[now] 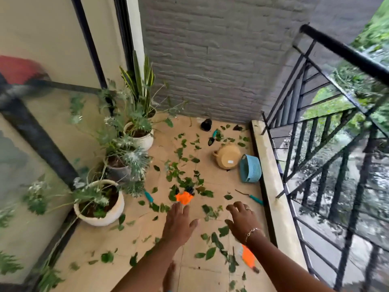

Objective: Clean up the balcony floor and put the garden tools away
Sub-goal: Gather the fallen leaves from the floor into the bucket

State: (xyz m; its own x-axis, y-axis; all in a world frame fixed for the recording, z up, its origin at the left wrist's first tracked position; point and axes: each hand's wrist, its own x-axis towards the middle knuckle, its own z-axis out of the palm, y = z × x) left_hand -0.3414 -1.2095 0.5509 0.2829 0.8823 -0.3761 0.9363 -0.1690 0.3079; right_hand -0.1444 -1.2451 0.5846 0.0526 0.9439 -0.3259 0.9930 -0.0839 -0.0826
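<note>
Green leaves (185,163) lie scattered over the tan balcony floor (160,152). An orange glove (184,197) lies among them at mid-floor, and my left hand (179,224) reaches out flat just short of it, holding nothing. My right hand (242,221) hovers to its right with fingers spread, also empty. Under my right forearm lies another orange item (248,257), partly hidden. A teal-handled trowel (212,138) lies near the back wall. A second teal-handled tool (253,198) rests by the right ledge. A third teal handle (149,196) pokes out beside the pots.
Potted plants line the left side: a white pot (101,209), a grey pot (119,171), another white pot (141,138). A tan pot (227,157) lies tipped over beside a blue basket (250,171). A black object (205,124) sits at the wall. Black railing (328,127) bounds the right.
</note>
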